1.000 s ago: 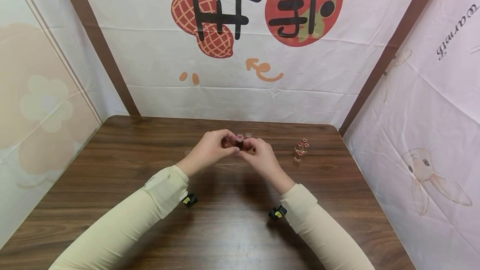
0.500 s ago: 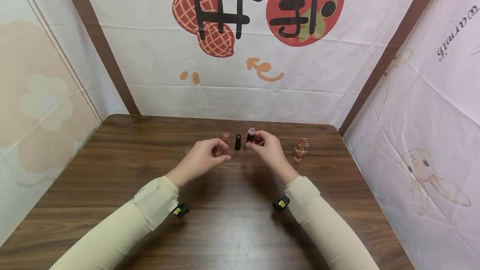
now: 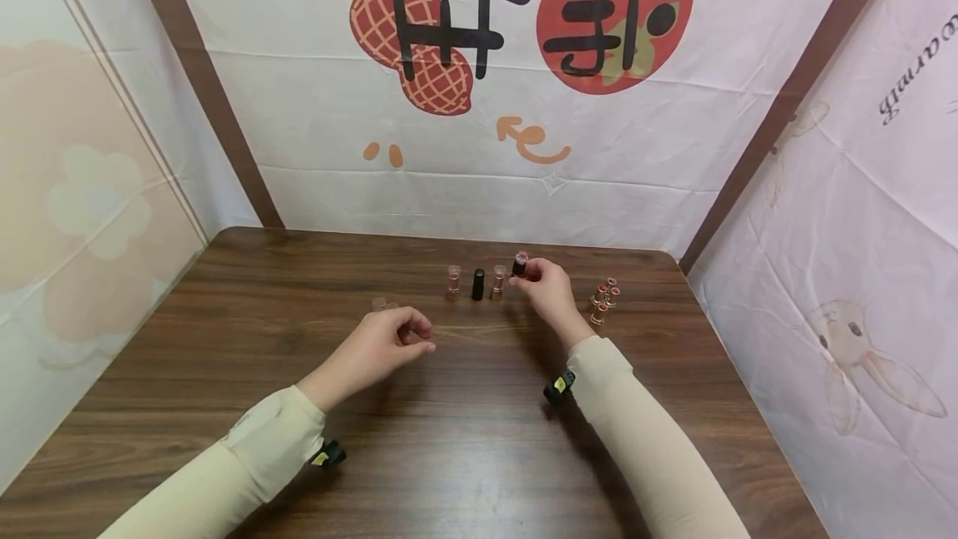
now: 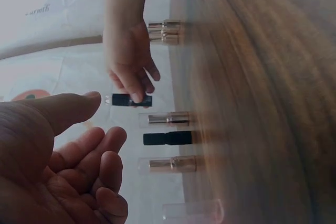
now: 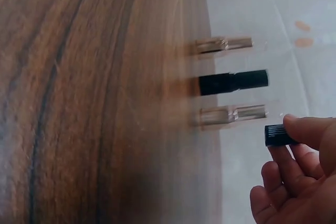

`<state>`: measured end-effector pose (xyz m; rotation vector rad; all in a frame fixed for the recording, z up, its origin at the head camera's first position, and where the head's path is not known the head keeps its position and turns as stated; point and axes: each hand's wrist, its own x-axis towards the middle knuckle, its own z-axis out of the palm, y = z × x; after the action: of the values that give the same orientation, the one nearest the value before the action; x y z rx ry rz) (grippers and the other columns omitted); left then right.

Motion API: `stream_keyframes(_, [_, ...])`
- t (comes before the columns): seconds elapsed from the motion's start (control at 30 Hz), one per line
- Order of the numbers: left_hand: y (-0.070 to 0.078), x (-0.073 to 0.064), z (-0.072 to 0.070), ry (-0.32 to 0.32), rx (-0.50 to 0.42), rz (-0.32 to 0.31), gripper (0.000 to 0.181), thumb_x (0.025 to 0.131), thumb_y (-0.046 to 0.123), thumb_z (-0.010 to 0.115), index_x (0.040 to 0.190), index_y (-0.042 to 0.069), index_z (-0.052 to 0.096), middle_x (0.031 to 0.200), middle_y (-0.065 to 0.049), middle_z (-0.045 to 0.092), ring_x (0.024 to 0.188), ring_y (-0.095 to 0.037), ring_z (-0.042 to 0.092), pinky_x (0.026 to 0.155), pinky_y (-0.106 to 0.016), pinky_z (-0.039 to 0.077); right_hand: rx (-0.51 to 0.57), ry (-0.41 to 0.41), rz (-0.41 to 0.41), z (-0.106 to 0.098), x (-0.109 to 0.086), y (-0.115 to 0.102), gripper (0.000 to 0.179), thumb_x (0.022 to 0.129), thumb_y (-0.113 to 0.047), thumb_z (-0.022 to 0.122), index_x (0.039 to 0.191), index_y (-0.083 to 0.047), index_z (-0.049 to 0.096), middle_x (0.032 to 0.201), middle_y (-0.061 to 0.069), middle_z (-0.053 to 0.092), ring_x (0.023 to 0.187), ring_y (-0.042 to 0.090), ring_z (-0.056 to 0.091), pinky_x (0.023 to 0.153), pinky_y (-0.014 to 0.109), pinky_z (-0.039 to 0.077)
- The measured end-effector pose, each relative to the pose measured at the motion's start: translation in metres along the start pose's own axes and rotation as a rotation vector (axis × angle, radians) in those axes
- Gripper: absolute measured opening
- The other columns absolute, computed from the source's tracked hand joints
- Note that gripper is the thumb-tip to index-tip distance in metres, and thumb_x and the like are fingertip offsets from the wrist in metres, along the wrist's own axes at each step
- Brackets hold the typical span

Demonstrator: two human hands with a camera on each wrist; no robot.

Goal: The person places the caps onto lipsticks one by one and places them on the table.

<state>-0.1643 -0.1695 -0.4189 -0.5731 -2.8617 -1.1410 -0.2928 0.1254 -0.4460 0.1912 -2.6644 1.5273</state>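
My right hand [image 3: 550, 291] pinches a black lipstick tube [image 3: 520, 265] with a clear, faceted top between thumb and fingers, raised above the table. To its left stand three upright lipsticks in a row: a gold one under a clear cap [image 3: 498, 283], a black one [image 3: 478, 284], and another gold one under a clear cap [image 3: 453, 284]. My left hand [image 3: 383, 349] hovers over the table with loosely bent fingers and nothing in its grasp, as the left wrist view confirms. Just beyond it are small clear caps [image 3: 379, 304], partly hidden behind the hand.
Several gold lipsticks with red tops [image 3: 599, 298] stand clustered at the right of the brown wooden table [image 3: 464, 439]. A printed cloth [image 3: 419, 198] hangs behind the table's far edge, with more cloth along both sides.
The hands have parted from around the black tube. My right hand has carried its tube rightward, past the gold lipstick. My left hand has drawn back left and nearer, leaving the row in view.
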Motion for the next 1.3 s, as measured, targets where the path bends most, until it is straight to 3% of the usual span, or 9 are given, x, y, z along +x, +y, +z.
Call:
stream_keyframes(0.27, [-0.004, -0.018, 0.002, -0.02, 0.01, -0.02, 0.026, 0.091, 0.027, 0.08, 0.11, 0.013, 0.072, 0.098, 0.005, 0.07, 0.082, -0.012, 0.057, 0.071, -0.028, 0.049, -0.023, -0.013, 0.172, 0.012, 0.012, 0.017, 0.027, 0.091, -0.016, 0.08, 0.114, -0.005, 0.07, 0.118, 0.012, 0.069, 0.11, 0.029, 0.062, 0.093, 0.045, 0.05])
stream_keyframes(0.5, [-0.004, -0.024, 0.002, -0.02, 0.009, -0.023, 0.022, 0.091, 0.027, 0.08, 0.108, 0.015, 0.071, 0.097, 0.004, 0.069, 0.082, -0.011, 0.056, 0.07, -0.027, 0.048, -0.038, -0.013, 0.225, 0.017, 0.013, 0.023, 0.027, 0.088, -0.012, 0.081, 0.111, -0.004, 0.071, 0.119, 0.013, 0.07, 0.106, 0.027, 0.061, 0.09, 0.042, 0.05])
stream_keyframes(0.7, [-0.006, -0.025, 0.0, -0.014, 0.001, -0.017, 0.021, 0.091, 0.027, 0.08, 0.107, 0.017, 0.072, 0.097, 0.005, 0.069, 0.081, -0.011, 0.056, 0.069, -0.027, 0.048, -0.049, -0.02, 0.216, 0.02, 0.014, 0.025, 0.026, 0.088, -0.012, 0.081, 0.111, -0.003, 0.072, 0.117, 0.013, 0.07, 0.104, 0.026, 0.062, 0.087, 0.041, 0.05])
stream_keyframes(0.93, [-0.006, -0.025, -0.002, -0.01, 0.004, -0.008, 0.021, 0.091, 0.029, 0.08, 0.106, 0.019, 0.072, 0.097, 0.006, 0.07, 0.082, -0.012, 0.057, 0.07, -0.026, 0.048, -0.119, -0.028, 0.181, 0.021, 0.012, 0.024, 0.032, 0.088, -0.014, 0.081, 0.115, -0.003, 0.07, 0.117, 0.014, 0.07, 0.109, 0.03, 0.064, 0.094, 0.045, 0.051])
stream_keyframes(1.17, [-0.009, -0.027, -0.007, 0.001, 0.008, -0.027, 0.021, 0.09, 0.03, 0.08, 0.108, 0.022, 0.071, 0.101, 0.006, 0.071, 0.085, -0.012, 0.059, 0.073, -0.028, 0.05, -0.284, 0.028, 0.066, 0.008, 0.0, 0.011, 0.061, 0.087, -0.025, 0.084, 0.139, -0.006, 0.058, 0.133, 0.013, 0.062, 0.119, 0.031, 0.061, 0.1, 0.048, 0.051])
stream_keyframes(1.3, [-0.011, -0.029, -0.013, 0.026, 0.013, -0.027, 0.022, 0.091, 0.028, 0.08, 0.109, 0.02, 0.071, 0.102, 0.005, 0.072, 0.085, -0.013, 0.059, 0.073, -0.028, 0.05, -0.286, 0.058, -0.003, -0.007, -0.007, -0.008, 0.066, 0.087, -0.025, 0.084, 0.143, -0.005, 0.054, 0.135, 0.014, 0.059, 0.123, 0.033, 0.058, 0.103, 0.05, 0.049])
